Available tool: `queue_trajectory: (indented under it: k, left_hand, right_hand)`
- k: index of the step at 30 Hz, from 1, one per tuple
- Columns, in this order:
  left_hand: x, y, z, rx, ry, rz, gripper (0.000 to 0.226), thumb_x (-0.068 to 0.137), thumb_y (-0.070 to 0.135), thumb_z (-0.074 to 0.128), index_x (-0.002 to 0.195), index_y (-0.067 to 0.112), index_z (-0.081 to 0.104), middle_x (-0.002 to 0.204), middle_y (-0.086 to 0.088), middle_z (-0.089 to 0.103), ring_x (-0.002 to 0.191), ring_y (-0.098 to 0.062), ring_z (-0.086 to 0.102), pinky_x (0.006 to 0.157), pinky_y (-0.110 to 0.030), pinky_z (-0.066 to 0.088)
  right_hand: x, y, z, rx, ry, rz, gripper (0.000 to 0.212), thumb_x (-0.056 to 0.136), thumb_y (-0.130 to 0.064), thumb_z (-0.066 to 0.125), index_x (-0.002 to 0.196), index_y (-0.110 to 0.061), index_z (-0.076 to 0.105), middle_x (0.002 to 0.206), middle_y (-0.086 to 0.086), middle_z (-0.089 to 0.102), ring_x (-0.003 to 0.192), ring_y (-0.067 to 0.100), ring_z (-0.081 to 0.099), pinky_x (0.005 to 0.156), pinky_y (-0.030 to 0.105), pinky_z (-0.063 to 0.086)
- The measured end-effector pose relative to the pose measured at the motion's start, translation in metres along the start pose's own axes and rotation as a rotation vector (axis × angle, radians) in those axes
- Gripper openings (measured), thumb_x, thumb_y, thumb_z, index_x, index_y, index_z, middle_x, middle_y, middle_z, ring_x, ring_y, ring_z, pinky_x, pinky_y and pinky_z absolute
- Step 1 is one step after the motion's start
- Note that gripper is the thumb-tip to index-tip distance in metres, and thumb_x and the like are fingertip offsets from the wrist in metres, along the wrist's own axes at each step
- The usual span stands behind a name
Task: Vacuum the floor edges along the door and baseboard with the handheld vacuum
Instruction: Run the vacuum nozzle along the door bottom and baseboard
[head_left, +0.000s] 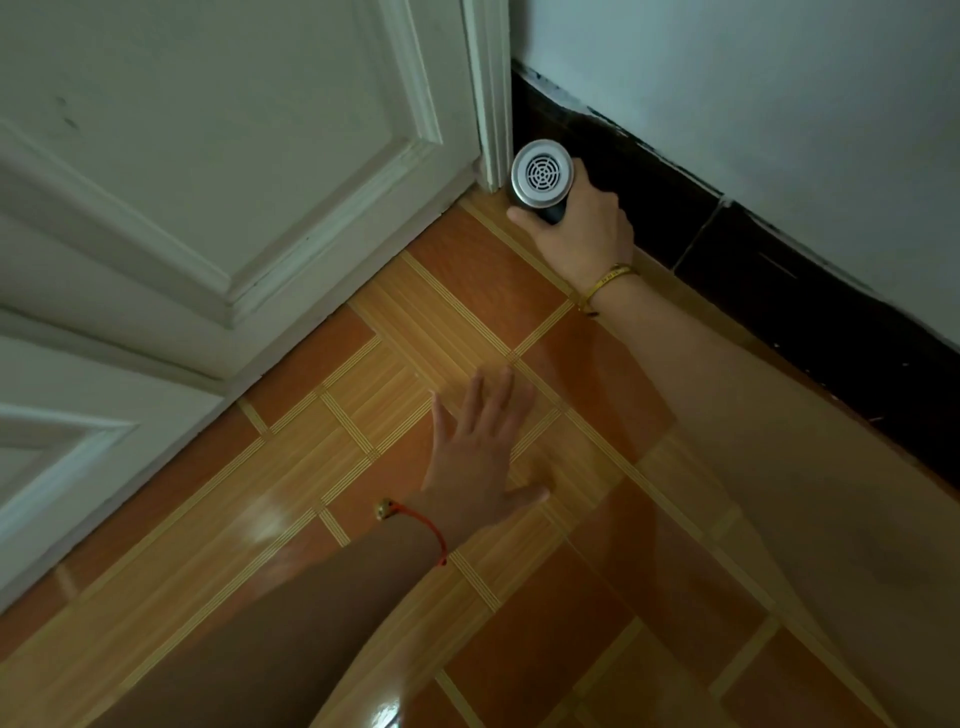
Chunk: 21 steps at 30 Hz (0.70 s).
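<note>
so the right hand has its fingers wrapped around the handheld vacuum, which is pointing down into the corner where the door frame meets the black baseboard. left hand is flat on the floor, fingers spread, holding nothing. imo keep the nozzle tight in the seam and drag slowly along the edge, don't lift it

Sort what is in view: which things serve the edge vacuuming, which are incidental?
In use: handheld vacuum, right hand gripping it, door, baseboard, floor.
Incidental: left hand with fingers spread, gold bracelet, red cord bracelet, wall.
</note>
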<state>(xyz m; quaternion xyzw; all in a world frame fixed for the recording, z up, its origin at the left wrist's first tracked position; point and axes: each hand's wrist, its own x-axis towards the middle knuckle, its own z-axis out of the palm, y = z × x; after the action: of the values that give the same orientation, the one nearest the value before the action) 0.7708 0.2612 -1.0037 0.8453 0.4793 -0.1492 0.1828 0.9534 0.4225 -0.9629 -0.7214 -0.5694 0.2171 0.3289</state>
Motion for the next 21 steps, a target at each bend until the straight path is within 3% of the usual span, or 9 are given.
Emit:
queue_trajectory:
  k: [6,10,12,16,21]
  left_hand:
    - [-0.001,0.001,-0.002,0.032,0.001,-0.003,0.114,0.080,0.076,0.051,0.152,0.028,-0.023,0.162,0.001,-0.028,0.149,-0.032,-0.026,0.115,-0.069,-0.009]
    - [-0.001,0.003,-0.005,0.070,-0.007,-0.014,0.114,0.079,0.078,0.050,0.155,0.027,-0.018,0.164,-0.001,-0.024,0.150,-0.032,-0.023,0.114,-0.070,-0.007]
    - [-0.002,0.003,-0.008,0.074,-0.013,-0.011,0.113,0.079,0.078,0.049,0.155,0.026,-0.017,0.164,-0.001,-0.022,0.150,-0.031,-0.021,0.114,-0.070,-0.008]
    - [-0.012,-0.006,-0.008,0.082,0.042,-0.030,0.112,0.081,0.078,0.046,0.154,0.026,-0.020,0.163,0.000,-0.025,0.149,-0.031,-0.025,0.113,-0.071,-0.008]
    - [-0.047,-0.033,0.001,0.047,0.050,-0.120,0.103,0.086,0.074,0.041,0.155,0.026,-0.019,0.165,0.001,-0.021,0.151,-0.031,-0.018,0.114,-0.070,-0.007]
  right_hand:
    - [-0.016,-0.014,0.020,0.135,-0.102,-0.060,0.070,0.074,-0.052,0.076,0.132,-0.022,0.053,0.124,-0.003,0.067,0.114,0.015,0.061,0.087,0.021,0.047]
    - [-0.036,-0.027,0.034,0.146,-0.226,-0.108,0.070,0.072,-0.055,0.076,0.130,-0.022,0.055,0.121,-0.002,0.068,0.113,0.017,0.062,0.092,0.033,0.053]
    - [-0.047,-0.031,0.035,0.149,-0.252,-0.131,0.069,0.072,-0.054,0.076,0.129,-0.021,0.056,0.119,-0.003,0.068,0.112,0.016,0.063,0.090,0.031,0.052]
    - [-0.058,-0.032,0.027,0.106,-0.235,-0.127,0.071,0.074,-0.051,0.076,0.133,-0.018,0.053,0.121,-0.001,0.068,0.113,0.018,0.063,0.093,0.038,0.053]
    - [-0.074,-0.041,0.026,0.010,-0.199,-0.130,0.069,0.076,-0.054,0.074,0.131,-0.020,0.050,0.113,0.001,0.070,0.105,0.024,0.066,0.083,0.040,0.055]
